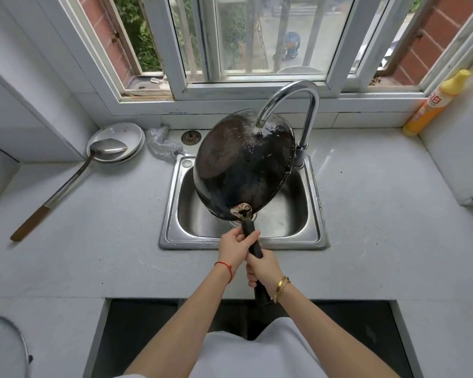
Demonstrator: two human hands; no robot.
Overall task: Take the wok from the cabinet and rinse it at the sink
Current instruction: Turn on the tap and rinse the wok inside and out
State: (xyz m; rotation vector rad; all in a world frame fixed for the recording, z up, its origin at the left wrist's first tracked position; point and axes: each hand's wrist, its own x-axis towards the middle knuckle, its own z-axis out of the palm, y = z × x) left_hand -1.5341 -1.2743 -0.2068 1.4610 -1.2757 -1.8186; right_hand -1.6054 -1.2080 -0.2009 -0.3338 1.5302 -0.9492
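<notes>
Nearest in the scene, the long black handle (254,249) of the wok (243,165) is gripped by both hands. The right hand (262,268) is wrapped round the handle at its near part, with a gold bangle (281,287) seen on that wrist. The left hand (234,245) is curled round the handle just beyond it, closer to the pan, and a red cord (225,268) is worn on its wrist.

Farther on, the wok is held tilted over the steel sink (298,238), its dark underside turned toward the viewer. Water is seen splashing on its far upper edge, directly under the spout of the curved chrome tap (298,91), which is mounted at the sink's far right corner.

On the grey counter (380,214) to the left, a long-handled metal spatula (66,184) is laid with its blade on stacked white plates (126,132). A silvery scouring cloth (161,144) and a sink strainer (191,137) are placed just right of them. At the far right, an orange and yellow bottle (434,105) is leaned against the window frame (243,91).
</notes>
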